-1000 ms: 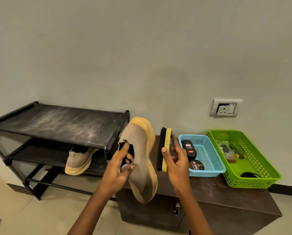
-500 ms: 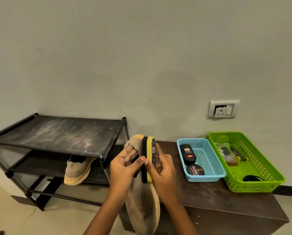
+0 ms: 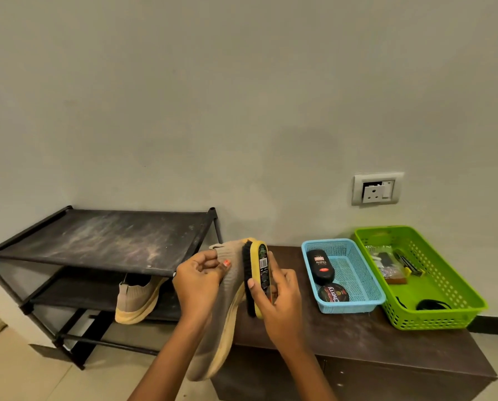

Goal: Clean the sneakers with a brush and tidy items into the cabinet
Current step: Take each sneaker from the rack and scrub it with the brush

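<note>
left hand (image 3: 197,280) gripping beige sneaker (image 3: 224,308) at its collar, toe hanging down above the cabinet (image 3: 372,340) edge, right hand (image 3: 279,302) clasping yellow-backed brush (image 3: 256,277), bristles against the sneaker upper, second sneaker (image 3: 137,299) on rack (image 3: 97,241) lower shelf

The round black tin (image 3: 333,294) in the blue basket (image 3: 354,306) says "Cherry". The black bottle (image 3: 320,266) at its 12 o'clock also says "Cherry". The brush (image 3: 258,277) has a barcode and tiny words, too small to read.
</note>
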A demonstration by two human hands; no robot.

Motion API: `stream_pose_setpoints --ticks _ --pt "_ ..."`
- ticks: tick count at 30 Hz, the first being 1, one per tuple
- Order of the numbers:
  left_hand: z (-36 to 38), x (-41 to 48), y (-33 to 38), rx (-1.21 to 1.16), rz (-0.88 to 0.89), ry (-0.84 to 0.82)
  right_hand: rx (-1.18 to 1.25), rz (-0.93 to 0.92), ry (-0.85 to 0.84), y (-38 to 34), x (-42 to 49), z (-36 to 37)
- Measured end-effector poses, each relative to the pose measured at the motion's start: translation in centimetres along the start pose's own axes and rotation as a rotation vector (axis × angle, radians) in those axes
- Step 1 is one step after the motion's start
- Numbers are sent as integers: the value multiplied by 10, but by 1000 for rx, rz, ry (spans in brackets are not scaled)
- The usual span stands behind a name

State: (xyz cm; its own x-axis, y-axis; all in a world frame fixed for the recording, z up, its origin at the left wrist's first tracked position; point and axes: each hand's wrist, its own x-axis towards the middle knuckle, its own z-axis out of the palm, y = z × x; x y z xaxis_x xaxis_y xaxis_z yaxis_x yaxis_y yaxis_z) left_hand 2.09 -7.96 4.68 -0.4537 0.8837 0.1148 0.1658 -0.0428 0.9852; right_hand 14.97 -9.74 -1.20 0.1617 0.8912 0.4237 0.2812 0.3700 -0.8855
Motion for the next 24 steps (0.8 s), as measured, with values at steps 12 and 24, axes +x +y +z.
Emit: stream_pose_setpoints --ticks 12,24 --pt "14 13 18 -249 -209 -115 -3 1 143 8 11 -21" --pt "46 20 37 -277 -138 -142 22 5 241 17 17 -31"
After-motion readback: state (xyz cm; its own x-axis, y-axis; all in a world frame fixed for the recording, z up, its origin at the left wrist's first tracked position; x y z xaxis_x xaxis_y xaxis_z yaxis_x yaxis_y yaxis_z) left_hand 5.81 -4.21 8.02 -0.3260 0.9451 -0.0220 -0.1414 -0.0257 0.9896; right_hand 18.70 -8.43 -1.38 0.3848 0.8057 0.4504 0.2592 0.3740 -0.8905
